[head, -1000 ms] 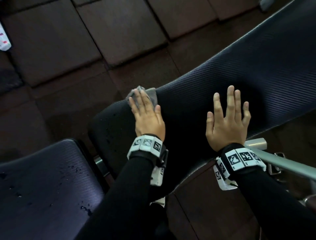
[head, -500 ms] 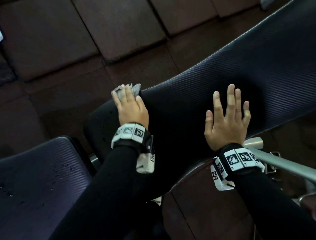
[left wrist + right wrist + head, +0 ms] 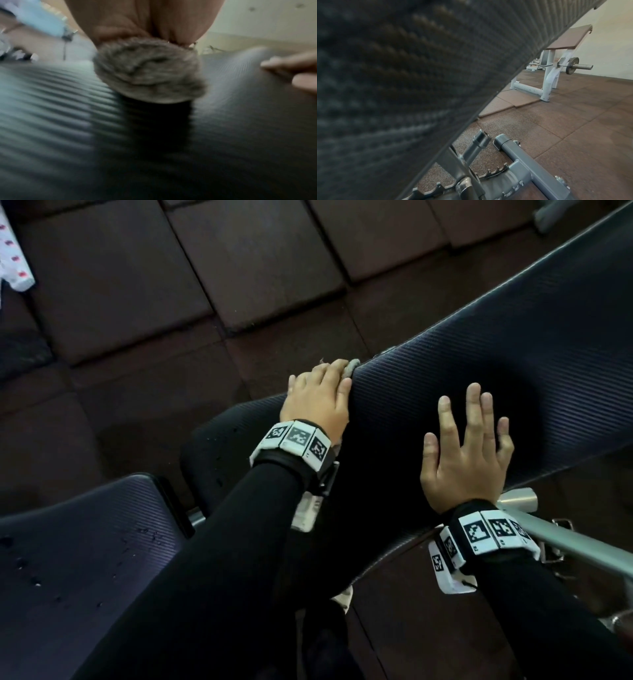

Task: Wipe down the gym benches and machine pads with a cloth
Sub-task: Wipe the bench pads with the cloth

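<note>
Left hand has its grip curled round a bunched grey cloth, pressing it against the far edge of the inclined back pad; in the head view only a bit of cloth shows past the fingers. Right hand lies flat on the same pad near its close edge, fingers spread and straight, holding nothing. Seat pad at lower left carries water droplets. Grey steel frame sits under the pad on brown rubber floor tiles.
</note>
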`<state>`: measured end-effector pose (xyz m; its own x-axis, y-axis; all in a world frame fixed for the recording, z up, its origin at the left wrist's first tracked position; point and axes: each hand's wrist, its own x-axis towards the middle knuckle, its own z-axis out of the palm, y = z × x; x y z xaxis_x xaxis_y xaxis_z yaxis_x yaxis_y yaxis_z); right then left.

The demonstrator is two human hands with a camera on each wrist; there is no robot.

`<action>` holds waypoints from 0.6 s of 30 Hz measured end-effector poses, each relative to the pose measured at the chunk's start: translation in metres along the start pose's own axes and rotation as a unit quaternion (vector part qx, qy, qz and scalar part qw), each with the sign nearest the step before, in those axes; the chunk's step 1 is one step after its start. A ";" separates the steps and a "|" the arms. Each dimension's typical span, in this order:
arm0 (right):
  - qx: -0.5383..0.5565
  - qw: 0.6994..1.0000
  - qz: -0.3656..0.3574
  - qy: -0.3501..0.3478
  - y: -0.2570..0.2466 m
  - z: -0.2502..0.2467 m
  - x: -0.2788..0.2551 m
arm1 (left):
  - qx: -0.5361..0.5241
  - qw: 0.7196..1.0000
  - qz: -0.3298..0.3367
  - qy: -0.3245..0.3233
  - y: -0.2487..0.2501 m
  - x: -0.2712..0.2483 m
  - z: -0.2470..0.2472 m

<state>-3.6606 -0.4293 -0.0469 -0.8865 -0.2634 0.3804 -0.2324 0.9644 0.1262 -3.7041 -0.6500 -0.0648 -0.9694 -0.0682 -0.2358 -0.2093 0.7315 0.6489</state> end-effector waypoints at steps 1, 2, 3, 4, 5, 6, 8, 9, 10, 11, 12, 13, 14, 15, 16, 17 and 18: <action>-0.002 1.000 -0.001 0.001 0.000 0.000 0.000 | 0.008 1.000 -0.005 0.001 -0.013 -0.001 -0.003; -0.003 1.000 0.000 0.001 0.000 0.000 0.000 | 0.007 1.000 -0.029 0.005 -0.027 -0.002 -0.006; -0.004 1.000 0.001 0.001 0.001 0.001 0.000 | -0.005 0.997 -0.070 0.017 -0.040 -0.007 -0.008; -0.004 1.000 0.001 0.001 0.001 0.001 -0.001 | -0.023 0.993 -0.112 0.035 -0.051 -0.014 -0.008; -0.004 1.000 0.000 0.003 0.001 0.002 -0.001 | -0.041 0.988 -0.140 0.054 -0.058 -0.022 -0.006; -0.004 1.000 -0.001 0.005 0.001 0.003 -0.001 | -0.054 0.985 -0.152 0.068 -0.061 -0.029 -0.002; -0.003 1.000 -0.002 0.008 0.001 0.004 -0.001 | -0.073 0.982 -0.149 0.093 -0.058 -0.042 0.008; -0.003 1.000 -0.002 0.011 0.001 0.004 -0.001 | -0.084 0.980 -0.149 0.107 -0.054 -0.047 0.013; -0.002 1.000 -0.003 0.013 0.001 0.004 -0.002 | -0.096 0.976 -0.154 0.119 -0.050 -0.053 0.018; 0.000 1.000 -0.004 0.015 0.002 0.004 -0.002 | -0.106 0.973 -0.160 0.129 -0.047 -0.059 0.023; 0.001 1.000 -0.006 0.017 0.002 0.004 -0.002 | -0.114 0.970 -0.166 0.138 -0.045 -0.066 0.029; 0.001 1.000 -0.009 0.018 0.002 0.003 -0.002 | -0.122 0.967 -0.173 0.145 -0.042 -0.075 0.035; 0.001 1.000 -0.013 0.021 0.003 0.003 -0.002 | -0.130 0.963 -0.179 0.152 -0.040 -0.084 0.041; 0.002 1.000 -0.018 0.025 0.003 0.003 -0.002 | -0.137 0.960 -0.185 0.158 -0.037 -0.093 0.048; 0.003 0.999 -0.026 0.030 0.003 0.003 -0.002 | -0.144 0.957 -0.192 0.163 -0.033 -0.103 0.056; 0.005 0.999 -0.035 0.035 0.003 0.003 -0.002 | -0.147 0.954 -0.201 0.167 -0.030 -0.114 0.064; 0.009 0.998 -0.046 0.039 0.003 0.003 -0.002 | -0.146 0.952 -0.210 0.171 -0.026 -0.126 0.072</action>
<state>-3.6609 -0.4256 -0.0503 -0.8275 -0.3518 0.4376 -0.3201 0.9359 0.1471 -3.5672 -0.6112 -0.1042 -0.7675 -0.5656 -0.3017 -0.5649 0.3745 0.7353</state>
